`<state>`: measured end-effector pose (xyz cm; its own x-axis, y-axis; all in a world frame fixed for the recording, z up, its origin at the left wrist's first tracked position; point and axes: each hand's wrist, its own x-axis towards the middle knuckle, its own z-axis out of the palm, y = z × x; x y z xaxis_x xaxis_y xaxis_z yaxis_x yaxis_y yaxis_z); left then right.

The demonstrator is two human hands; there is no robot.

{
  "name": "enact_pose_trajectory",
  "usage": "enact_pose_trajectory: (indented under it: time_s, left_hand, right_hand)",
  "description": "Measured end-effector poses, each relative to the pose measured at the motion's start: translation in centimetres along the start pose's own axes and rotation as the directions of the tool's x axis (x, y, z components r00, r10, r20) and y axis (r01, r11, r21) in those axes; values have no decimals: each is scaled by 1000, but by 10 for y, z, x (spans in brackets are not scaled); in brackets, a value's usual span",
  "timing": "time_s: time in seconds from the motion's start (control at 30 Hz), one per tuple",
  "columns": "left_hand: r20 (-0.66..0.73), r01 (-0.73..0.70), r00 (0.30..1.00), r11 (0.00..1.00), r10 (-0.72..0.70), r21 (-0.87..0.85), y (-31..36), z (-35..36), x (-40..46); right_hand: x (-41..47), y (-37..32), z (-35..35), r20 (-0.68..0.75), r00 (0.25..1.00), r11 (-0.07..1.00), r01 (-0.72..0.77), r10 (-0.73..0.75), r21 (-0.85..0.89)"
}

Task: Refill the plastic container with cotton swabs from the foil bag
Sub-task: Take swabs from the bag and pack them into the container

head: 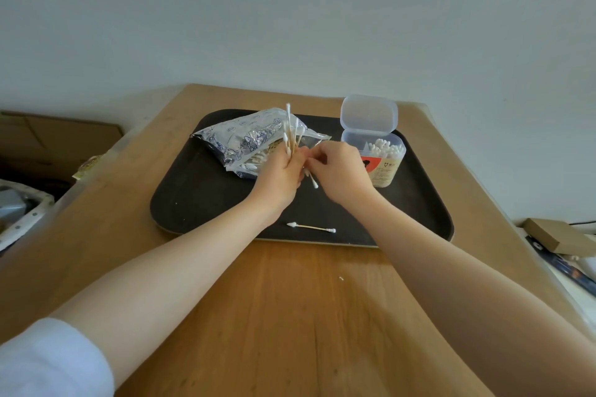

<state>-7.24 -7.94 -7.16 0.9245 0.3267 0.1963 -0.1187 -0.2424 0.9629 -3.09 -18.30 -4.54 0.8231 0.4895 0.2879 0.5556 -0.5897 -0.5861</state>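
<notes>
A silver foil bag (245, 135) with blue print lies on the dark tray (200, 200), its open mouth showing more swabs. My left hand (280, 174) grips a bunch of cotton swabs (290, 129) that stick upward in front of the bag. My right hand (338, 167) meets the left and pinches a swab in that bunch; one swab end (313, 183) pokes out below the hands. The clear plastic container (375, 155) stands at the tray's right, lid flipped open, holding several upright swabs. A single swab (311, 227) lies loose on the tray's near side.
The tray sits on a wooden table (290, 316). A cardboard box (58, 138) is off the left edge. A small brown box (558, 234) and dark items lie off the right edge. A white wall stands behind.
</notes>
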Motion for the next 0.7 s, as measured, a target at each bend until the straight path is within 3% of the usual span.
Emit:
enact_pose_trajectory:
  time_s: [0.13, 0.2, 0.3, 0.43, 0.5, 0.57, 0.63, 0.7]
  left_hand:
    - [-139, 59, 989, 997, -50, 55, -2, -8, 6]
    - [-213, 107, 973, 992, -91, 63, -2, -12, 11]
    - [-174, 133, 977, 991, -126, 30, 2, -12, 12]
    - [-45, 96, 994, 995, -96, 9, 4, -8, 7]
    - [-33, 63, 998, 997, -62, 42, 0, -8, 7]
    - [-63, 52, 997, 994, -46, 100, -3, -10, 8]
    - [-103, 64, 993, 992, -54, 105, -3, -11, 8]
    - [-111, 76, 991, 995, -69, 59, -1, -8, 7]
  right_hand:
    - [-4, 7, -2, 96, 995, 989, -10, -4, 145]
    - [-6, 15, -4, 262, 964, 999, 49, -42, -20]
    - [-12, 18, -3, 582, 813, 924, 238, -20, -301]
    - [-10, 15, -1, 646, 763, 856, 329, 8, -399]
    - [-8, 17, -3, 648, 760, 820, 340, 50, -461]
    - [-4, 24, -9, 569, 821, 877, 241, 45, -417]
    - [1, 29, -17, 363, 932, 964, 95, 2, -248]
    - [6, 29, -21, 132, 991, 998, 9, -2, -55]
